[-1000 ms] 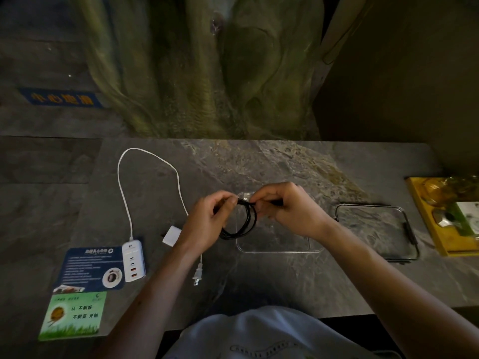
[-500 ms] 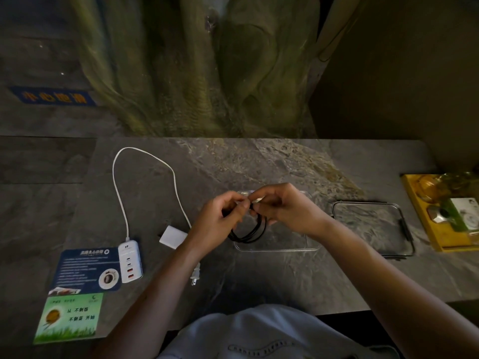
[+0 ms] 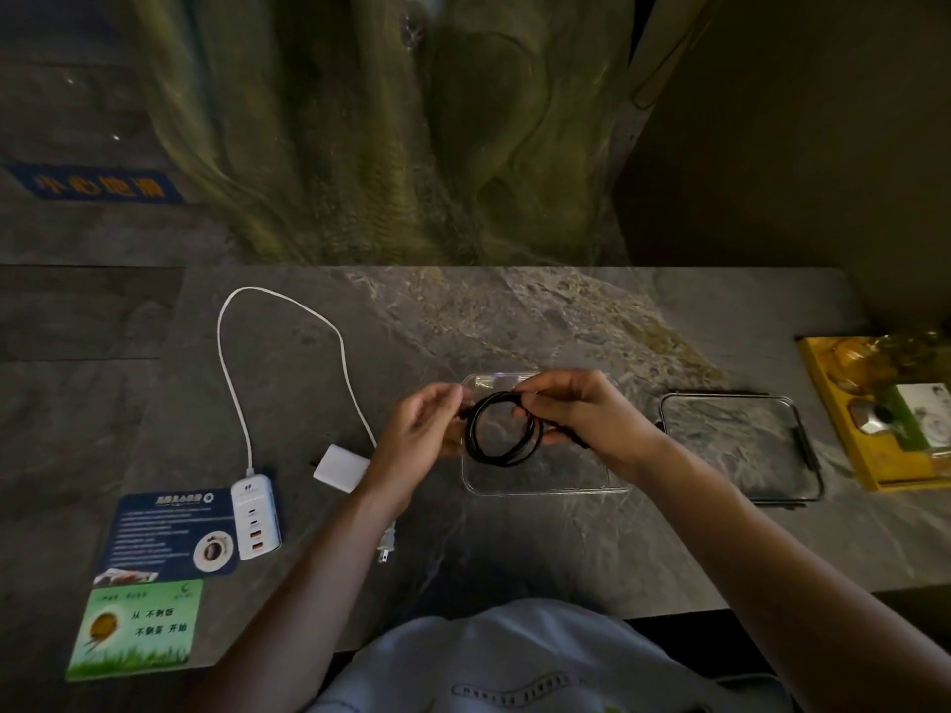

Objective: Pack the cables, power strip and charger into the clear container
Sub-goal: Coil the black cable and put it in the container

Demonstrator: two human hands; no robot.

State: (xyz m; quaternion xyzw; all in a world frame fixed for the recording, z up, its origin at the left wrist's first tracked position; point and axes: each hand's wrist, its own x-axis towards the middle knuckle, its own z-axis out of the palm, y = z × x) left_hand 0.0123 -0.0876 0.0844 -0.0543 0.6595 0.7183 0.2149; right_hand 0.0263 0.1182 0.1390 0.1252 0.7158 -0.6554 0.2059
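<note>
On a grey, veined stone tabletop (image 3: 514, 548), a seated person winds a cable over an open clear container (image 3: 545, 490) at the centre. The container's lid (image 3: 741, 440), clear with a dark rim, lies flat to its right, apart from it. A yellow tray (image 3: 836, 424) of small items sits at the far right edge; its contents are too dim to make out.

Two printed cards rest at the near left corner. A dark blue card (image 3: 154, 532) lies beyond a green card (image 3: 134, 630), and their edges meet.

Both hands are raised above the container. The right hand (image 3: 581, 419) pinches the top of the coiled black cable (image 3: 502, 429) with curled fingers. The left hand (image 3: 422, 434) grips the coil's left side, fingers bent around it. The coil hangs as a loop between them, over the container and not resting in it.

The white power strip (image 3: 256, 517) lies on the tabletop at left, overlapping the right edge of the blue card. Its white cord (image 3: 257, 288) arcs away and back, passing under the left forearm to end at a two-pin plug (image 3: 386, 547) on the stone. The white charger (image 3: 339, 468) lies flat between the power strip and the left wrist, outside the container.
</note>
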